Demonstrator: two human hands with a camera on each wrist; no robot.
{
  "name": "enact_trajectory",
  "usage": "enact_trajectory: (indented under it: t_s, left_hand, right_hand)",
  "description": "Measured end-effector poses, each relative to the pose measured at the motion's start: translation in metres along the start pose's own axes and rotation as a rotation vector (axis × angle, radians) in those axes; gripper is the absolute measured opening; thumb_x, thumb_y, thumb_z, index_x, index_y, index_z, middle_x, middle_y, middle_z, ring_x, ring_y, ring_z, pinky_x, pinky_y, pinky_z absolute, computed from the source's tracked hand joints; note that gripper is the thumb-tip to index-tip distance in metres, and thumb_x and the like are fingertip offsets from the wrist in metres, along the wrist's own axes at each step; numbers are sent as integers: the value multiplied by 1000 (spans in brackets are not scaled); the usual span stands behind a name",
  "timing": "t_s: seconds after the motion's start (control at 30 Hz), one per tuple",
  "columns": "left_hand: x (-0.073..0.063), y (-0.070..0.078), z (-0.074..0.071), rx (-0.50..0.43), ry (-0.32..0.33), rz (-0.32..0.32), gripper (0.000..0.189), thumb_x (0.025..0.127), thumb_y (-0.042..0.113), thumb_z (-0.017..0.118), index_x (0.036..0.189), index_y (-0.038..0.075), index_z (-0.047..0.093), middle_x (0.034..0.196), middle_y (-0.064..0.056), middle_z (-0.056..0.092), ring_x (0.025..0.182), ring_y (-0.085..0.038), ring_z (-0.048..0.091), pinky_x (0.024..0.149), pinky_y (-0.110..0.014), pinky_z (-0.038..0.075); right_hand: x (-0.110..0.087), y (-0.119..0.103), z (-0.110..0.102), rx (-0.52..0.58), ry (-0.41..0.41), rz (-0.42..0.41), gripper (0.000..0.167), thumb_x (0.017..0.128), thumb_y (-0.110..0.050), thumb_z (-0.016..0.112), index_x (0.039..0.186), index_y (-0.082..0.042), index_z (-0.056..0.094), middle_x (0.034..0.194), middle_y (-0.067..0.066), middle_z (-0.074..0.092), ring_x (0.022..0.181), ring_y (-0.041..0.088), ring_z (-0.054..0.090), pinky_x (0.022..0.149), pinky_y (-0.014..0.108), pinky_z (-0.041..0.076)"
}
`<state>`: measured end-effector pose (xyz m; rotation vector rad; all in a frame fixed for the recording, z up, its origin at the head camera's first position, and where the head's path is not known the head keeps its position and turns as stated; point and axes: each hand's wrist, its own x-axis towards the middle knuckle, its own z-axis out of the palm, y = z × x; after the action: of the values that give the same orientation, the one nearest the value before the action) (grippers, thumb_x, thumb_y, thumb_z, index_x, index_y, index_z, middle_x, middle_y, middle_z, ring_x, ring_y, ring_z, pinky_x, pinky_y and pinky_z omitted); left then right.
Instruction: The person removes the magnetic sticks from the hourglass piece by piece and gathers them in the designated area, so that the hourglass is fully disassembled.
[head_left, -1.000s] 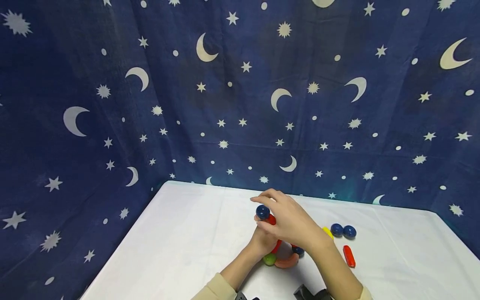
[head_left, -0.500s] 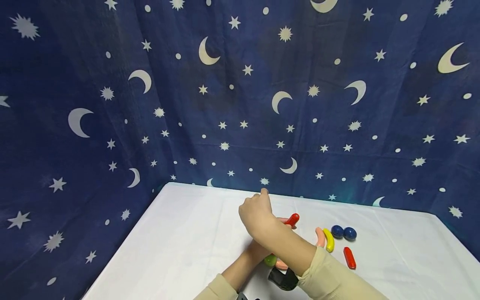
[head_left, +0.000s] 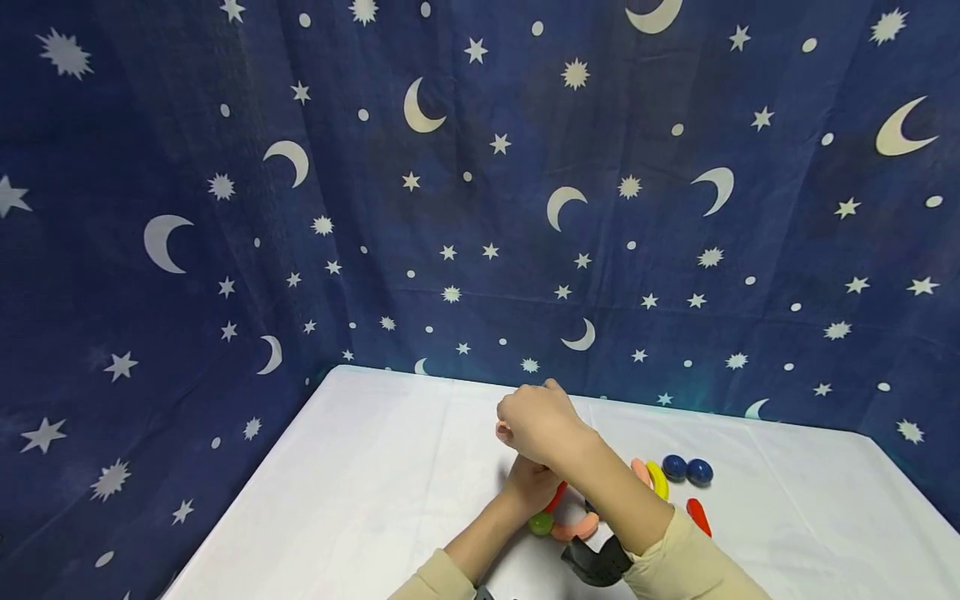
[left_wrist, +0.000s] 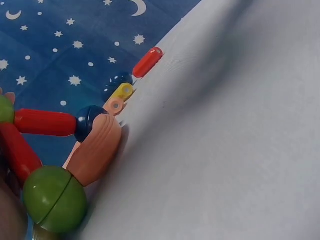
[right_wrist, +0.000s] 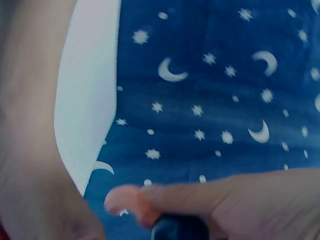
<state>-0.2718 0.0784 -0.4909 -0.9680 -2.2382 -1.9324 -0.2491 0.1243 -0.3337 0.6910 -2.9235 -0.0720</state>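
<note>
My left hand (head_left: pixel 531 485) grips a toy structure of coloured rods and balls, largely hidden under my right hand. In the left wrist view, a green ball (left_wrist: pixel 55 199) and a blue ball (left_wrist: pixel 90 122) are joined by a peach curved piece (left_wrist: pixel 97 150). Red rods (left_wrist: pixel 45 122) run from these balls to another green ball (left_wrist: pixel 5 109) at the left edge. My right hand (head_left: pixel 542 425), fingers curled, is over the top of the structure. Its thumb lies against a dark blue ball (right_wrist: pixel 180 228) in the right wrist view; a blurred pinkish tip shows beyond the thumb.
Right of my arms on the white-covered table (head_left: pixel 390 467) lie a loose peach curved piece (head_left: pixel 641 471), a yellow curved piece (head_left: pixel 657 481), two blue balls (head_left: pixel 687 471) and a red rod (head_left: pixel 698 517). A dark blue star-and-moon cloth (head_left: pixel 480 208) hangs behind.
My right hand came from beside the top blue ball, fingers spread, and curled over the structure, then shifted slightly right. A red rod end seen half a second ago is now hidden.
</note>
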Motion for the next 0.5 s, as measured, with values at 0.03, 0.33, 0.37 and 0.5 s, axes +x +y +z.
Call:
enact_trajectory:
  t_s: [0.03, 0.33, 0.37, 0.5]
  left_hand:
    - [0, 1, 0, -25, -4, -17, 13, 91, 7, 56, 81, -2, 58, 73, -17, 57, 62, 3, 42, 61, -13, 37]
    - [-4, 32, -7, -86, -20, -56, 13, 89, 10, 63, 92, -3, 64, 83, -20, 65, 71, 4, 50, 67, -16, 44]
    - [-4, 30, -7, -90, -18, -66, 13, 89, 9, 63, 93, -3, 64, 83, -20, 65, 71, 4, 50, 66, -16, 44]
    - [-2, 14, -2, -99, 0, -76, 12, 87, 8, 64, 89, -3, 67, 73, -21, 63, 63, 3, 47, 56, -14, 39]
  right_hand:
    - [-2, 4, 1, 71, 21, -7, 10, 84, -26, 69, 83, -17, 74, 69, -6, 68, 66, 12, 61, 71, 37, 46]
    - [-14, 25, 16, 509, 83, -24, 28, 90, -23, 65, 115, -12, 68, 90, -7, 70, 84, 7, 62, 75, 28, 50]
    - [-15, 26, 18, 543, 88, -23, 29, 90, -22, 64, 117, -12, 67, 92, -7, 69, 85, 7, 62, 76, 28, 51]
    - [-18, 29, 23, 654, 127, -11, 30, 92, -18, 62, 121, -12, 65, 98, -6, 67, 91, 9, 60, 80, 30, 50]
